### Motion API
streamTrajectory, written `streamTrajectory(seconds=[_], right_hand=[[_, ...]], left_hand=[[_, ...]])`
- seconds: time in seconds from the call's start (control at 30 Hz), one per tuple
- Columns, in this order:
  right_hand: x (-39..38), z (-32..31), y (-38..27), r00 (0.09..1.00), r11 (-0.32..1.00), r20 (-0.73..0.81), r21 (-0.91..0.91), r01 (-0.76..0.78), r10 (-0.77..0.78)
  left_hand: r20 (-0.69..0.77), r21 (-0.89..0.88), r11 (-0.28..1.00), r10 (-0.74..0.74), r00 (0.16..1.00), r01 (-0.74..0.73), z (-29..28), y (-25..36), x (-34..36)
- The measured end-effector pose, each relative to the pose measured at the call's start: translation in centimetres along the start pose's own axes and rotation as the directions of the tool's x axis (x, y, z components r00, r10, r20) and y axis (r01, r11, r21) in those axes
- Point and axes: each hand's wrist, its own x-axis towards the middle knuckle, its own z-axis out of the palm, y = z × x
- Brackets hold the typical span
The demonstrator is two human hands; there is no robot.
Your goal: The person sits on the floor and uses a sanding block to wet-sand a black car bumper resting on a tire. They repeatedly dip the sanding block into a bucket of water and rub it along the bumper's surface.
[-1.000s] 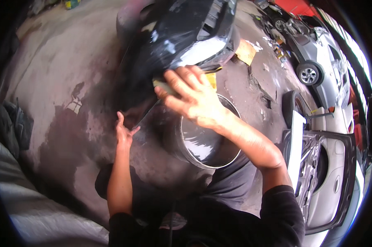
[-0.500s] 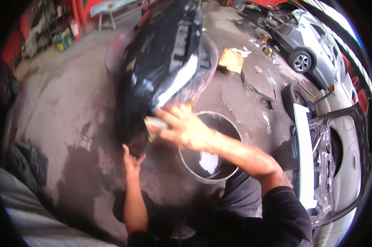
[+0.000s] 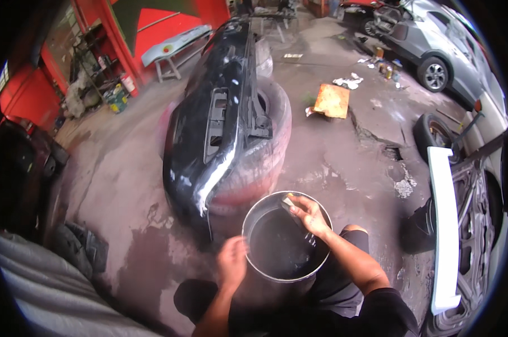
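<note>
My right hand (image 3: 309, 216) is over the far right rim of a round bucket (image 3: 253, 216). Its fingers pinch a small pale sanding pad (image 3: 288, 201). Dark liquid lies in the bucket, and droplets show below the hand. At the bucket's left rim is my left hand (image 3: 232, 261), its fingers smeared by motion; whether it touches the rim I cannot tell. Beyond the bucket, a glossy black car bumper (image 3: 189, 149) stretches away from me, resting on reddish-stained tyres (image 3: 268, 163). Bright reflections and droplets mark its near end.
An orange-yellow square piece (image 3: 331, 101) lies on the floor to the right of the bumper. A white panel strip (image 3: 446, 230), a loose wheel (image 3: 435, 135) and a silver car (image 3: 433, 48) are at the right. Grey cloth (image 3: 46, 281) hangs at lower left.
My right hand has moved from the bumper's near end down to the bucket with the sanding pad. My left hand has come right to the bucket's rim. The view has shifted.
</note>
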Motion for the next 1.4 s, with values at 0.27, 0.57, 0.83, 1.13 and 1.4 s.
streamTrajectory(seconds=[0.27, 0.57, 0.83, 1.13, 1.4], right_hand=[[1.3, -0.2, 3.8, 0.962, 0.934, -0.083, -0.273, 0.230, -0.261], [1.4, -0.7, 3.0, 0.988, 0.993, -0.100, -0.045, 0.113, -0.117], [1.8, -0.8, 3.6, 0.995, 0.997, -0.063, 0.027, 0.076, -0.075], [2.0, -0.4, 3.8, 0.995, 0.997, -0.053, 0.005, 0.079, -0.079], [1.4, 0.0, 3.9, 0.996, 0.995, 0.030, -0.035, 0.089, -0.088]], left_hand=[[0.569, 0.776, 0.602, -0.540, 0.620, -0.187, 14.5, -8.0, 5.1], [0.687, 0.185, 0.305, -0.720, 0.099, 0.934, 11.2, -6.1, 8.4], [0.284, 0.194, 0.954, -0.277, 0.918, 0.227, 1.0, 22.5, 23.4], [0.368, 0.864, 0.171, 0.427, 0.826, -0.474, 1.6, 15.0, 19.1], [-0.180, 0.851, 0.516, 0.451, 0.874, -0.092, -0.3, 0.8, 8.6]])
